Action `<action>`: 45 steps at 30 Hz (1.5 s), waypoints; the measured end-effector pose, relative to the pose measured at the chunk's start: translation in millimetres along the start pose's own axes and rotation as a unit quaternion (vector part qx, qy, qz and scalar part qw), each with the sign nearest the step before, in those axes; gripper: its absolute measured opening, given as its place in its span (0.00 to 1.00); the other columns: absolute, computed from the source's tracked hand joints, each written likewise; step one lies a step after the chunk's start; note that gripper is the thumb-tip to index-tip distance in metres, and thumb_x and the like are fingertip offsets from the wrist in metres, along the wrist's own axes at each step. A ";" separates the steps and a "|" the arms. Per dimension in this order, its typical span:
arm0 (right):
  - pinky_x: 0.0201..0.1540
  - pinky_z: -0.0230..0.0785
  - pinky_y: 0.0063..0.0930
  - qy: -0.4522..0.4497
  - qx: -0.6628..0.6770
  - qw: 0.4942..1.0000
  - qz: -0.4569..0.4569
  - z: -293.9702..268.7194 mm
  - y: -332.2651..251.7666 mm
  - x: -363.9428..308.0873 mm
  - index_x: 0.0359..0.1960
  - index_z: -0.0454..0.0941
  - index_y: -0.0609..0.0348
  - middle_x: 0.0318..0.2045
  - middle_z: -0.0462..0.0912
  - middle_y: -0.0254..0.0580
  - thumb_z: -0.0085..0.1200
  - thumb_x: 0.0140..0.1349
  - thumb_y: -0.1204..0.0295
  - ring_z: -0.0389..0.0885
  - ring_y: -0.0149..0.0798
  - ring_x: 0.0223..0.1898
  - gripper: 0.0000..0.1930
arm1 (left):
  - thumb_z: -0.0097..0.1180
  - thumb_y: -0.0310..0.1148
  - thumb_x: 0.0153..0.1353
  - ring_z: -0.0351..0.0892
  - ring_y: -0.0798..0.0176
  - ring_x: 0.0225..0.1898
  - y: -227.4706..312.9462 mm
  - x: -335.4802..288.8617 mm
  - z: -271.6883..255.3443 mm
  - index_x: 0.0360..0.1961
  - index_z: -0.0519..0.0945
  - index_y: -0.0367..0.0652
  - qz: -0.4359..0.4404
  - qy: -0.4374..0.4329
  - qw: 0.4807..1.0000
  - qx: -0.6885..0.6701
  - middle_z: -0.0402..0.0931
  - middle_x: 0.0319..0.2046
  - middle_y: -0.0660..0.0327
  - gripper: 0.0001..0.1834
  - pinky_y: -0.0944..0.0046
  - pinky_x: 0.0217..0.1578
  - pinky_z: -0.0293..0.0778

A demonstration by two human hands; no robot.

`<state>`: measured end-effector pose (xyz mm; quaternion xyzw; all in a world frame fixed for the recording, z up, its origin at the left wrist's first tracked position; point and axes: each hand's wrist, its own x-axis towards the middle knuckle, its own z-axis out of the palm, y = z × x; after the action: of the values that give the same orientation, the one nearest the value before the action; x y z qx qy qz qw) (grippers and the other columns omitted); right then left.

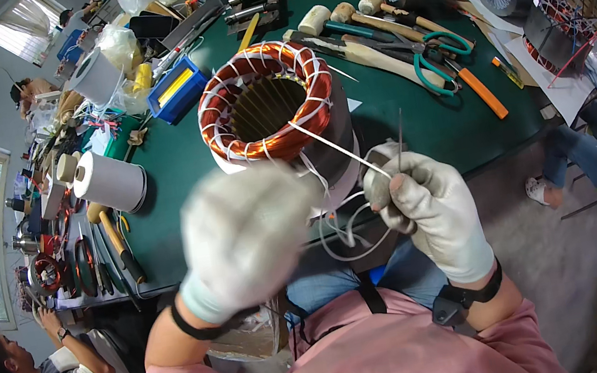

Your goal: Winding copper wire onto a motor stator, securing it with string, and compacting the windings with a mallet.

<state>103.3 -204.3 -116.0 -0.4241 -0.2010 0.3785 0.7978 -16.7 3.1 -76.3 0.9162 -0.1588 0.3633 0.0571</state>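
Lacing is proceeding: the gloved right hand (430, 201) is pinching white cord (335, 148) from the copper-wound steel stator (270, 105), mostly tied; blurred gloved left hand (244, 234), grip indeterminate.

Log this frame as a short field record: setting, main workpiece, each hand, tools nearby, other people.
setting: green workbench
workpiece: motor stator, copper windings laced with white cord
left hand: white glove, blurred, raised in front of the stator; grip cannot be told
right hand: white glove, pinching the cord and a thin needle
tools: mallets, green-handled scissors, white tape roll
others: co-worker at lower left
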 end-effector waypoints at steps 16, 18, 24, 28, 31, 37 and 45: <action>0.37 0.67 0.16 -0.006 -0.066 0.998 0.006 12.5 23.4 -7.6 0.44 0.81 0.67 0.37 0.80 0.34 0.55 0.76 0.66 0.72 0.21 0.31 0.13 | 0.69 0.21 0.45 0.86 0.60 0.33 -41.7 39.5 3.9 0.40 0.88 0.43 0.030 -0.026 0.991 0.129 0.86 0.30 0.60 0.17 0.65 0.35 0.80; 0.39 0.67 0.20 -0.054 -0.116 0.990 -0.050 4.0 22.8 -12.6 0.41 0.82 0.66 0.33 0.77 0.33 0.55 0.76 0.65 0.73 0.25 0.34 0.14 | 0.69 0.21 0.46 0.86 0.61 0.33 -40.8 40.1 4.1 0.40 0.88 0.41 -0.006 -0.033 0.995 0.092 0.86 0.32 0.59 0.17 0.65 0.34 0.80; 0.47 0.69 0.28 -0.105 -0.222 0.940 -0.237 20.7 -7.1 10.8 0.37 0.84 0.56 0.36 0.83 0.41 0.62 0.70 0.60 0.75 0.33 0.41 0.12 | 0.71 0.28 0.48 0.82 0.54 0.33 -51.0 19.5 37.1 0.39 0.86 0.43 -0.096 0.060 0.992 -0.048 0.83 0.31 0.59 0.14 0.59 0.43 0.75; 0.30 0.62 0.19 -0.108 0.167 0.974 -0.104 27.2 42.1 28.8 0.49 0.76 0.59 0.35 0.80 0.36 0.61 0.71 0.57 0.71 0.23 0.32 0.18 | 0.71 0.25 0.47 0.81 0.54 0.32 -45.3 23.3 35.4 0.37 0.85 0.43 -0.099 0.089 0.989 -0.066 0.82 0.30 0.60 0.14 0.57 0.41 0.74; 0.26 0.57 0.16 -0.063 0.360 0.930 -0.033 25.6 37.7 14.6 0.40 0.72 0.59 0.29 0.72 0.37 0.56 0.73 0.54 0.62 0.24 0.24 0.19 | 0.70 0.24 0.43 0.81 0.56 0.31 -37.8 29.0 31.9 0.37 0.86 0.45 -0.092 0.058 0.993 -0.041 0.81 0.29 0.62 0.16 0.58 0.40 0.73; 0.35 0.66 0.24 -0.098 -0.078 0.978 -0.168 3.4 70.6 27.1 0.36 0.78 0.65 0.31 0.78 0.37 0.58 0.72 0.51 0.74 0.29 0.29 0.24 | 0.68 0.29 0.45 0.81 0.55 0.33 -36.9 28.6 21.0 0.36 0.85 0.46 -0.125 0.036 0.989 -0.070 0.82 0.29 0.62 0.14 0.57 0.42 0.73; 0.35 0.70 0.35 -0.015 -0.243 0.909 -0.339 14.5 89.0 35.0 0.38 0.82 0.60 0.32 0.76 0.46 0.63 0.68 0.62 0.76 0.46 0.29 0.13 | 0.72 0.39 0.52 0.78 0.50 0.31 -31.0 43.9 30.8 0.31 0.82 0.42 -0.149 -0.033 0.988 -0.032 0.78 0.25 0.58 0.14 0.53 0.40 0.69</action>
<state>77.6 -138.1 -181.7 -0.5058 -0.4305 0.0314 0.7469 43.6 14.6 -68.5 0.9390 -0.0335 0.3150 0.1343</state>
